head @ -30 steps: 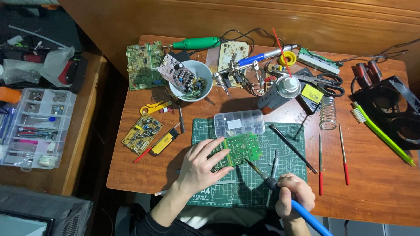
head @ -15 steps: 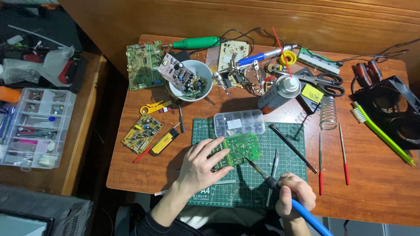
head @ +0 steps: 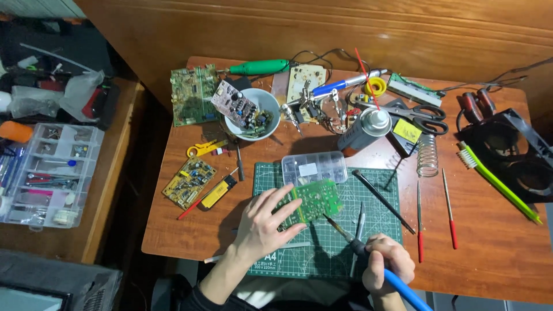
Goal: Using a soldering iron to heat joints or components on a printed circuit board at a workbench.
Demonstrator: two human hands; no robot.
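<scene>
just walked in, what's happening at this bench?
A person is working on a green circuit board lying on a cutting mat. The left hand presses the board flat; the right hand grips a blue-handled soldering iron, its tip at the board's edge. A clear parts box sits just behind.

A white rectangular label (head: 307,169) sits on the clear plastic box (head: 314,167).

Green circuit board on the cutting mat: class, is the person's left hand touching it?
Touching. The head view shows the left hand lying on the green circuit board, its fingers pressed flat over the board's left part.
</scene>
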